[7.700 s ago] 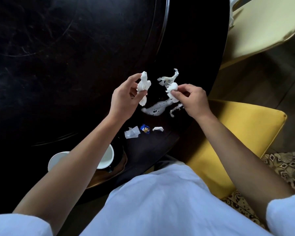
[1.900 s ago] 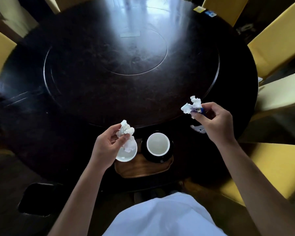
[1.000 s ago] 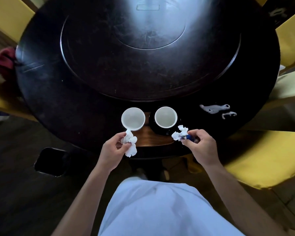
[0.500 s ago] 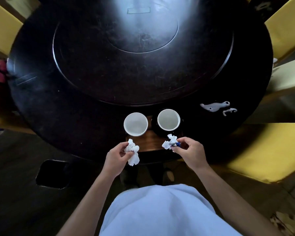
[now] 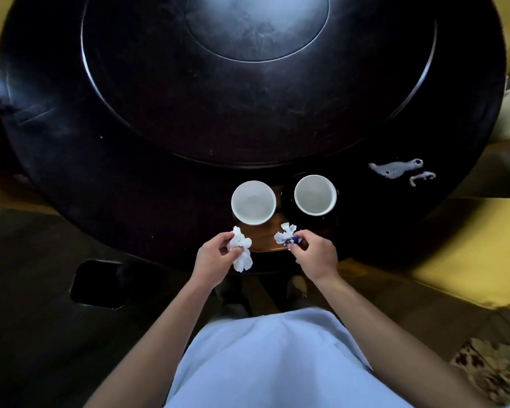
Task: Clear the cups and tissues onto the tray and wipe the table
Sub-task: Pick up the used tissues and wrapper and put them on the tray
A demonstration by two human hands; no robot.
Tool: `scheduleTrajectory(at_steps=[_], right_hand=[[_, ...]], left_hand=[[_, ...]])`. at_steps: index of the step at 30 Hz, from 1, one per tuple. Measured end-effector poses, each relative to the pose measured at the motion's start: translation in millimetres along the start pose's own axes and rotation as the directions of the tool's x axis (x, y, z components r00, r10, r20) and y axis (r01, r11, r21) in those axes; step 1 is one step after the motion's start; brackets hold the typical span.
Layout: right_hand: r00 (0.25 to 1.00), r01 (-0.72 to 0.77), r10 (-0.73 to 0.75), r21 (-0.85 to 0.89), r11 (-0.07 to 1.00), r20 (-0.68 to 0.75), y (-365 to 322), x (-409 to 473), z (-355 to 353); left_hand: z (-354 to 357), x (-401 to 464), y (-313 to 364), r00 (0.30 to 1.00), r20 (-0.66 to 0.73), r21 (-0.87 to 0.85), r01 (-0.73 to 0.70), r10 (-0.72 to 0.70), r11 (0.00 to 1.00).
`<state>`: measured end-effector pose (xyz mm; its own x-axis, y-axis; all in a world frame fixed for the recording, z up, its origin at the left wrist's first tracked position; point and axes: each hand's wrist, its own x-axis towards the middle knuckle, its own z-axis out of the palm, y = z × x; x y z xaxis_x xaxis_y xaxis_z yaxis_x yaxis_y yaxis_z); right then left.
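You are holding your left hand (image 5: 215, 257) pinched on a crumpled white tissue wad (image 5: 241, 251) and your right hand (image 5: 315, 256) pinched on a second white tissue wad with a blue wrapper scrap (image 5: 287, 235), both hovering at the near edge of the brown wooden tray (image 5: 265, 241) on the round dark bench (image 5: 130, 172). Releasing early is risking a drop to the floor, and the white spill streaks (image 5: 395, 169) are awaiting wiping. The two white round cups (image 5: 253, 202) on the tray are appearing empty.

Two empty white cups (image 5: 253, 202) (image 5: 315, 195) upright on a wooden tray (image 5: 265, 241), crumpled white tissues (image 5: 241, 251) (image 5: 283, 234) held above its near edge.
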<state>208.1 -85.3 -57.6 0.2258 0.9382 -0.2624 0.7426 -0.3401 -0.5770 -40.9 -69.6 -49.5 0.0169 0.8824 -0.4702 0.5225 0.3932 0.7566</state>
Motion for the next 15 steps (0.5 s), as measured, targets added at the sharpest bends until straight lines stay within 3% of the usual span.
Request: scheduleTrajectory(at_steps=[9, 15], right_hand=[[1.000, -0.026, 0.027, -0.064, 0.998, 0.014, -16.1, 14.8, 20.5], [0.999, -0.046, 0.046, -0.016, 0.999, -0.011, -18.8, 14.8, 27.3]], left_hand=[[8.5, 14.8, -2.4, 0.997, -0.037, -0.006, 0.066, -0.066, 0.998], [18.7, 17.5, -3.0, 0.995, -0.046, -0.023, 0.087, -0.088, 0.996]])
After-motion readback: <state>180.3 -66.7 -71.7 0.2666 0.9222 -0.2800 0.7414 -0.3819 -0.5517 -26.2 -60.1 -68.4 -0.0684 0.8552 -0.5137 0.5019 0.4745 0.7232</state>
